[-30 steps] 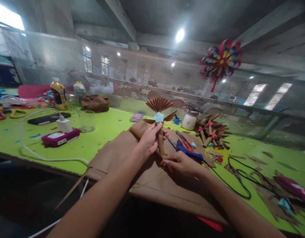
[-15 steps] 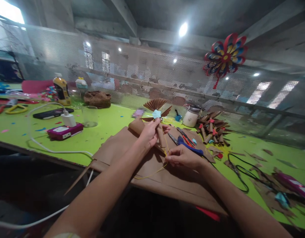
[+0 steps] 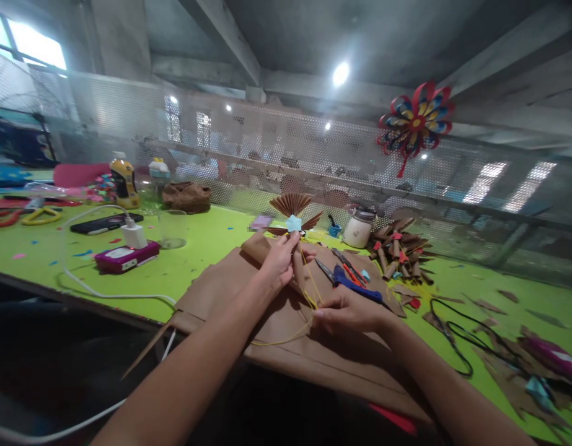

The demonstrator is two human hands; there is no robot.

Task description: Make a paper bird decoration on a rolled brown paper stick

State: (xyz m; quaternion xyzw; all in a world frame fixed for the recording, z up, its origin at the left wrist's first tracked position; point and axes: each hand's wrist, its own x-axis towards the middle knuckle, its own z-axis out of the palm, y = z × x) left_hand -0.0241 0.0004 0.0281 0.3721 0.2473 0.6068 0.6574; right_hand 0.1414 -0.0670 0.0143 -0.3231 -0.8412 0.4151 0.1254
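My left hand (image 3: 282, 259) is closed around a brown paper craft figure, a rolled tube (image 3: 298, 263) with pleated paper fans (image 3: 291, 203) and a light blue paper star (image 3: 294, 223) at its top. Yellow string (image 3: 308, 297) runs down from the tube. Thumb and fingers of my right hand (image 3: 339, 308) pinch that string just below and right of the tube. Beneath both hands lie stacked sheets of brown paper (image 3: 215, 291). Blue-handled scissors (image 3: 355, 290) rest on the paper beyond my right hand.
Several brown paper figures (image 3: 401, 251) are heaped at the right, near a white jar (image 3: 359, 228). Paper scraps and a black cord (image 3: 457, 337) lie far right. Leftward are a purple power bank (image 3: 126, 257), a phone (image 3: 106, 223), a clear cup (image 3: 172, 229) and a bottle (image 3: 124, 184).
My right hand has drawn slightly down and away from the tube with the string. My left hand keeps its hold on the figure. The camera view has shifted a little.
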